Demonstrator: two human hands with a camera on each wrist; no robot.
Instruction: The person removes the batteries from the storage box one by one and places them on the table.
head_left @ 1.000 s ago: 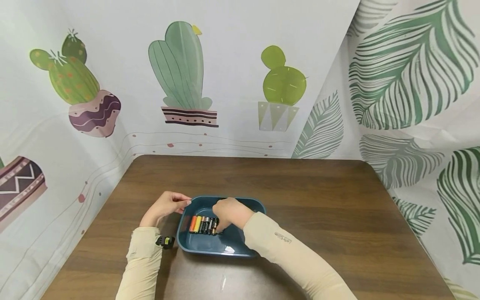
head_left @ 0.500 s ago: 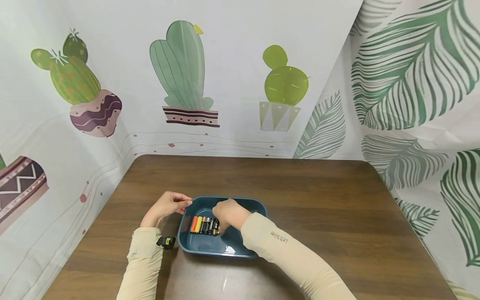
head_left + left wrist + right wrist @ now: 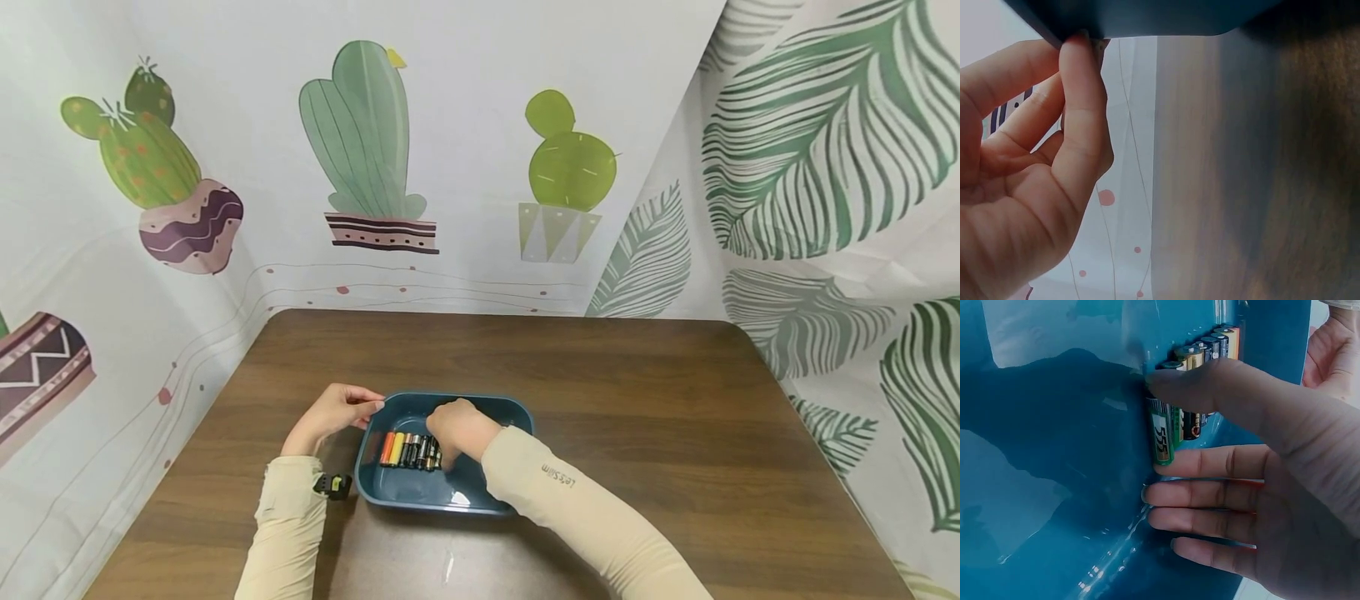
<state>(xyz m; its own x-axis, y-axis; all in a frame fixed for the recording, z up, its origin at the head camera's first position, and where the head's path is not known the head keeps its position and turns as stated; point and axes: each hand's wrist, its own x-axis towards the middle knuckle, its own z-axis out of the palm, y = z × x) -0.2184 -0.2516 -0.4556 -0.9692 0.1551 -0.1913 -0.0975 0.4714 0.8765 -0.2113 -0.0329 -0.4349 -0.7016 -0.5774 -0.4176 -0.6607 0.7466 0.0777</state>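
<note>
A row of batteries [image 3: 408, 451] lies side by side in a blue plastic tray [image 3: 405, 504], with orange and yellow ones at the left end and mostly dark ones beyond. At the row's right end, my right hand [image 3: 461, 427] pinches a green battery marked 555 [image 3: 1161, 434]; in the right wrist view the thumb is at its upper end and the index fingertip at its lower end. The other fingers extend below it. My left hand [image 3: 337, 412] pinches the tray's back left corner between thumb and fingers, as the left wrist view also shows [image 3: 1035, 150].
The tray stands on a brown wooden table [image 3: 637, 400]. A small black device [image 3: 333, 486] is strapped at the left wrist. Behind the table hangs a white cloth [image 3: 465, 167] printed with cacti and leaves.
My right hand has shifted very slightly right, and a little more of the row's right end shows beside it. My left hand stays at the tray's corner.
</note>
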